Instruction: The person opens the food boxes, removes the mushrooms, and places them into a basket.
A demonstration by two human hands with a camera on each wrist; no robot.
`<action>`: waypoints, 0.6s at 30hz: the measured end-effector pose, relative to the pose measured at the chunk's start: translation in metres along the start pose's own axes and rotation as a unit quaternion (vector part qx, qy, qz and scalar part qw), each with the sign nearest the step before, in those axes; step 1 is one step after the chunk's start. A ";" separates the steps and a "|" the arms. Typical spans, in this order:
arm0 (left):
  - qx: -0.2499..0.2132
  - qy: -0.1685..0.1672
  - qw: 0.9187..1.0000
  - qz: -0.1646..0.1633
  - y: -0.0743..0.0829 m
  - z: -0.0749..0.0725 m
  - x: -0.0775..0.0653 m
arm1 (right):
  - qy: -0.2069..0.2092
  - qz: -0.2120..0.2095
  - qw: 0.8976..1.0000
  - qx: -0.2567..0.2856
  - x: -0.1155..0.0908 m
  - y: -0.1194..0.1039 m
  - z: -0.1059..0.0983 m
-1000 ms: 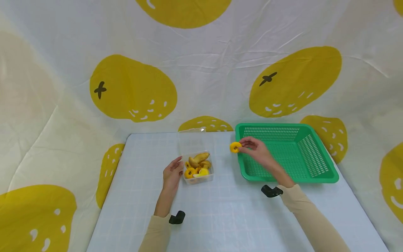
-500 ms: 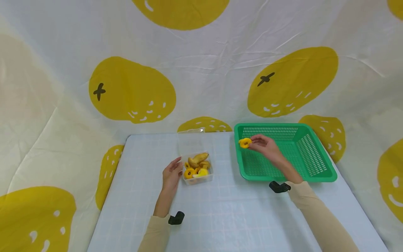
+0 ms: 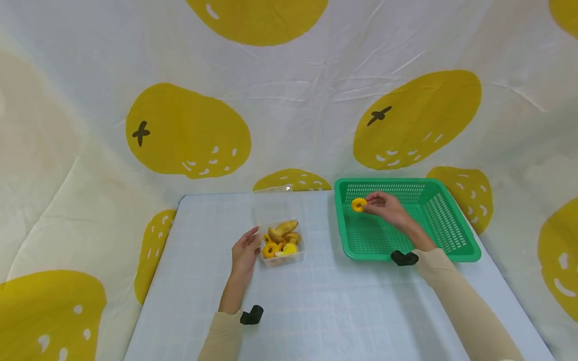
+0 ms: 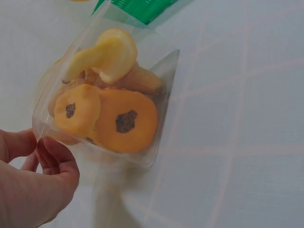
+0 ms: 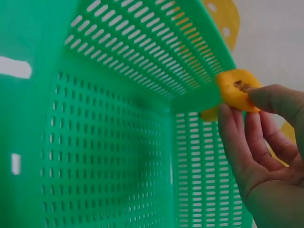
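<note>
My right hand (image 3: 387, 208) pinches a yellow mushroom (image 3: 358, 205) between thumb and fingers, over the left part of the green basket (image 3: 339, 225). In the right wrist view, the mushroom (image 5: 236, 90) shows a rough brown patch on its cap, with part of its stem below. My left hand (image 3: 245, 250) pinches the left edge of a clear plastic box (image 3: 295, 258), thumb against fingertips in the left wrist view. Inside the box lie several mushrooms, among them an orange one with a dark patch (image 4: 127, 121), a bright yellow one (image 4: 114, 54) and tan ones (image 3: 286, 228).
The box's clear lid (image 3: 272, 205) stands raised at its back. A pale checked cloth (image 3: 316, 311) covers the table, and a fruit-print sheet (image 3: 298, 115) hangs behind. Black wrist cameras (image 3: 251, 315) sit at both sleeves.
My right hand has carried the mushroom to the right, from the basket's left rim to over its inside, turning it slightly. My left hand and the box stay in place.
</note>
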State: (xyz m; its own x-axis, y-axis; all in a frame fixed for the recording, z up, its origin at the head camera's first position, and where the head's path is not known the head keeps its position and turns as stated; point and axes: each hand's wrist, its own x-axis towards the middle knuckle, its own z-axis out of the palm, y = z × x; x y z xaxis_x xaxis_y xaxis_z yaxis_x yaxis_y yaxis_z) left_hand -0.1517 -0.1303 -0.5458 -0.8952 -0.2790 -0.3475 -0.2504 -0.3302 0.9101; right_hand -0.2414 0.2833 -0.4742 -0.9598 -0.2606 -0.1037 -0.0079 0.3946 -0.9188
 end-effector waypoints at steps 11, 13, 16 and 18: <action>-0.002 -0.009 1.000 0.009 -0.003 -0.002 0.001 | -0.070 0.016 0.992 -0.104 0.027 0.012 0.009; 0.000 -0.009 1.000 0.009 -0.003 -0.002 0.002 | -0.087 0.016 0.989 -0.120 0.030 0.013 0.011; 0.003 -0.009 1.000 0.008 -0.003 -0.002 0.002 | -0.111 0.012 0.984 -0.137 0.034 0.011 0.014; 0.005 -0.007 1.000 0.007 -0.002 -0.002 0.002 | -0.118 0.011 0.983 -0.143 0.036 0.010 0.016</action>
State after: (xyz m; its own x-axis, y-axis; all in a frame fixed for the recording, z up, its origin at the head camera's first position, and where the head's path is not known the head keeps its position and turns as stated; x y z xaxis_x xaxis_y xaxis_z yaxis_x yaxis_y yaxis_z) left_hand -0.1521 -0.1322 -0.5492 -0.9039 -0.2701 -0.3317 -0.2420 -0.3166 0.9172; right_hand -0.2714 0.2640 -0.4928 -0.8694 -0.4330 -0.2378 -0.0994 0.6249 -0.7744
